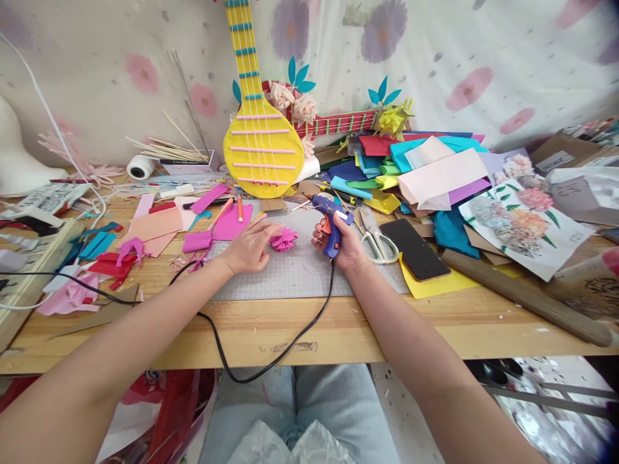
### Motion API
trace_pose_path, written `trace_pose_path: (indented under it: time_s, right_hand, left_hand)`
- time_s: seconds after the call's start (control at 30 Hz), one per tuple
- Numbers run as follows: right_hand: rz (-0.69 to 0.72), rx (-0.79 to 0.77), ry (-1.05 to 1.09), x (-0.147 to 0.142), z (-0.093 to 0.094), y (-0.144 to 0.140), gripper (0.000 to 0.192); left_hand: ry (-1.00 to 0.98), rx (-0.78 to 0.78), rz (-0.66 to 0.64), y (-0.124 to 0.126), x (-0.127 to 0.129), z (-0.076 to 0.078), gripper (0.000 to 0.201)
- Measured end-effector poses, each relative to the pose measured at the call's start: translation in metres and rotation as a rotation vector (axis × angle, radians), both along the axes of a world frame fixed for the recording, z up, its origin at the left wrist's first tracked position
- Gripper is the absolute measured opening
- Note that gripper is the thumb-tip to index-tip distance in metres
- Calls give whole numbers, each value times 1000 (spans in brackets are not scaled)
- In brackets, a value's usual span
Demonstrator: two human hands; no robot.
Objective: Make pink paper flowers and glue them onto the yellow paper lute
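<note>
My right hand (343,241) is wrapped round the handle of a blue hot glue gun (332,225), its nozzle pointing up and to the left. A black cord (309,336) runs from the grip down past the table edge and back to the left. My left hand (250,245) reaches over the grey cutting mat (294,277) with its fingers stretched out, beside a magenta paper flower (284,239). Whether a fingertip touches the flower I cannot tell. Magenta paper (233,222) lies just behind that hand.
Scissors (380,241) and a black phone (414,249) lie right of the glue gun. A yellow paper-covered lute (264,151) leans at the back. Coloured paper (445,177) is heaped at right, above a wooden stick (527,296). A power strip (39,283) stands at left.
</note>
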State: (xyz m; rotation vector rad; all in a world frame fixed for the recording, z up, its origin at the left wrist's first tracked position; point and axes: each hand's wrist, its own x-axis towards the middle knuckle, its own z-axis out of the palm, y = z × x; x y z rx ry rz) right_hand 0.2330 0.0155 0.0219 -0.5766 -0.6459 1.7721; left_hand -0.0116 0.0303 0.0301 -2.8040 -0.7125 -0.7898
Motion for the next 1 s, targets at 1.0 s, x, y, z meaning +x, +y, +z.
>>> trace_pose_path:
  time_s: [1.0]
  right_hand:
    - [-53,-12,11,1,0,2,23]
  left_hand:
    - [-917,-822,240,12,18,10,35]
